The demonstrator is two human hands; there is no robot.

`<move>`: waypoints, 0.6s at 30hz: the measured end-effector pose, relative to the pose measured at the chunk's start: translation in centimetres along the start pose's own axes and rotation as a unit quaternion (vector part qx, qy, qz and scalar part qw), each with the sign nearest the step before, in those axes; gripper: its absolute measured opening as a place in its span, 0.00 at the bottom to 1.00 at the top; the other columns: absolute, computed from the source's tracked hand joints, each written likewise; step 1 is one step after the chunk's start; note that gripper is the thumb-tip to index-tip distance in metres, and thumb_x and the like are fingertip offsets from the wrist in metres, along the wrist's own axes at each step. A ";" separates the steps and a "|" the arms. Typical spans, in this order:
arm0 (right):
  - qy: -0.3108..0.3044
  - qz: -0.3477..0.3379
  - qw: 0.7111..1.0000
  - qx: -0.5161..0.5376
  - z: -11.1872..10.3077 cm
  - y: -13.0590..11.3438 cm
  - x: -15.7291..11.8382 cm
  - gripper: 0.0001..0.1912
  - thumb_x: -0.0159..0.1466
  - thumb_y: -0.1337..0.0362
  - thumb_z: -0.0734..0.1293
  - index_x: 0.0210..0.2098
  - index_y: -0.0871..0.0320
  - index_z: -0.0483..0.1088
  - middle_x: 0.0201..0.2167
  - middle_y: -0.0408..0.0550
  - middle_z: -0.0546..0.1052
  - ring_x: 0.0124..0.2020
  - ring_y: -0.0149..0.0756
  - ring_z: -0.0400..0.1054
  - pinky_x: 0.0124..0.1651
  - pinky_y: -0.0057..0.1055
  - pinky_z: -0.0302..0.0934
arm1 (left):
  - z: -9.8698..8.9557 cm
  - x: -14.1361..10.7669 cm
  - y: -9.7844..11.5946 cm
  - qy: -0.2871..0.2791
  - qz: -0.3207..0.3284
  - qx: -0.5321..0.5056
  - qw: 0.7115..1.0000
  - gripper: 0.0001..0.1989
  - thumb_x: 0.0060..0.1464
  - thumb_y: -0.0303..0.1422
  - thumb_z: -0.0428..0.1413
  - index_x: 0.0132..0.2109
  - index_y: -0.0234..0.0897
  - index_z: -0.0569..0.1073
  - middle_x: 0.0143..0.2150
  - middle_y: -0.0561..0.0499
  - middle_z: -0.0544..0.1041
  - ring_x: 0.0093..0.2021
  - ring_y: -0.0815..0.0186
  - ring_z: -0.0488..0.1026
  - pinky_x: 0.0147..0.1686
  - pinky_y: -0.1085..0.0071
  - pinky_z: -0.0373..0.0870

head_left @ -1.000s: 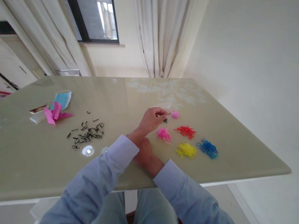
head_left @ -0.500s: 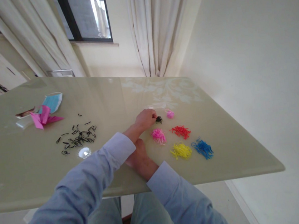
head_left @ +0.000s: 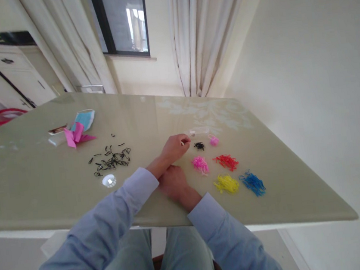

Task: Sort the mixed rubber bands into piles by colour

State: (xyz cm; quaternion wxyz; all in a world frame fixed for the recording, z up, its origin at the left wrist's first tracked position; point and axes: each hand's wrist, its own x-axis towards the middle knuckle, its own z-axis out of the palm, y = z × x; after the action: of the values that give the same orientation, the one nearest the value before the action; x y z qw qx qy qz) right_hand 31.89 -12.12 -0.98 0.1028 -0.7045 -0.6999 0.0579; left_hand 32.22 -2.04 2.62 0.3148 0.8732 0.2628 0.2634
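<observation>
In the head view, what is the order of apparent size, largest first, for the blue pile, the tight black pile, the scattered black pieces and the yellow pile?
1. Scattered black pieces
2. Blue pile and yellow pile: too alike to rank
3. Tight black pile

The left wrist [head_left: 158, 166] partly hides the right hand [head_left: 175, 182]; anything the left hand [head_left: 175, 147] might pinch is too small to tell.

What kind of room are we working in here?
Probably a room in a home, perhaps a dining or living room: long pale curtains hang beside a dark-framed window, and a white cabinet with drawers stands beyond the large glossy table.
</observation>
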 end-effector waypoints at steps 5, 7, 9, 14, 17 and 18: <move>0.060 0.005 0.996 0.072 -0.7 0.3 -0.3 0.13 0.66 0.66 0.60 0.41 0.56 0.77 0.39 0.49 0.82 0.38 0.37 0.75 0.38 0.28 0.60 | -3.3 -3.8 -3.0 0.093 -0.064 -0.043 0.993 0.09 0.54 0.28 0.54 0.39 0.35 0.79 0.36 0.47 0.81 0.33 0.66 0.74 0.38 0.71 0.69; 0.078 0.006 0.991 0.108 -0.8 0.4 -0.4 0.12 0.66 0.67 0.60 0.41 0.55 0.76 0.38 0.47 0.82 0.38 0.35 0.75 0.38 0.27 0.59 | -4.0 -5.5 -4.5 0.105 -0.098 -0.030 0.989 0.09 0.54 0.27 0.54 0.39 0.34 0.79 0.36 0.46 0.81 0.33 0.65 0.75 0.38 0.70 0.69; 0.107 0.008 0.985 0.136 -0.7 0.4 -0.6 0.12 0.65 0.67 0.60 0.40 0.56 0.76 0.36 0.47 0.82 0.35 0.34 0.74 0.38 0.26 0.59 | -4.2 -7.0 -5.6 0.089 -0.100 -0.012 0.991 0.10 0.53 0.25 0.53 0.39 0.34 0.79 0.37 0.45 0.81 0.35 0.63 0.75 0.40 0.68 0.69; 0.201 0.041 0.954 0.216 -1.1 -0.3 -1.3 0.13 0.65 0.63 0.60 0.40 0.58 0.76 0.25 0.45 0.78 0.24 0.32 0.68 0.32 0.26 0.59 | -3.9 -8.1 -6.0 0.027 -0.062 0.039 0.997 0.09 0.55 0.26 0.53 0.39 0.35 0.78 0.40 0.43 0.80 0.41 0.60 0.75 0.44 0.66 0.69; 0.264 0.058 0.927 0.259 -2.0 -1.3 -0.9 0.14 0.66 0.60 0.60 0.41 0.58 0.76 0.25 0.45 0.78 0.23 0.32 0.68 0.31 0.27 0.62 | -3.8 -7.8 -6.0 -0.004 -0.048 0.056 0.997 0.07 0.56 0.28 0.54 0.36 0.35 0.78 0.38 0.43 0.79 0.40 0.59 0.74 0.42 0.66 0.69; 0.276 0.050 0.924 0.262 -2.4 -1.8 -0.4 0.14 0.66 0.60 0.60 0.41 0.58 0.76 0.27 0.46 0.79 0.25 0.33 0.69 0.32 0.27 0.63 | -3.7 -7.6 -6.1 -0.006 -0.045 0.056 0.997 0.07 0.57 0.28 0.54 0.35 0.34 0.78 0.38 0.43 0.78 0.40 0.59 0.74 0.42 0.66 0.70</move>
State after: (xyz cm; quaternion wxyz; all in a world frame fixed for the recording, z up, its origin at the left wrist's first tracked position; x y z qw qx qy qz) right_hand 30.68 -12.72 1.68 0.4692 -0.6745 -0.5680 0.0476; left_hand 22.61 -1.26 -1.39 0.2789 0.8784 0.3140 0.2284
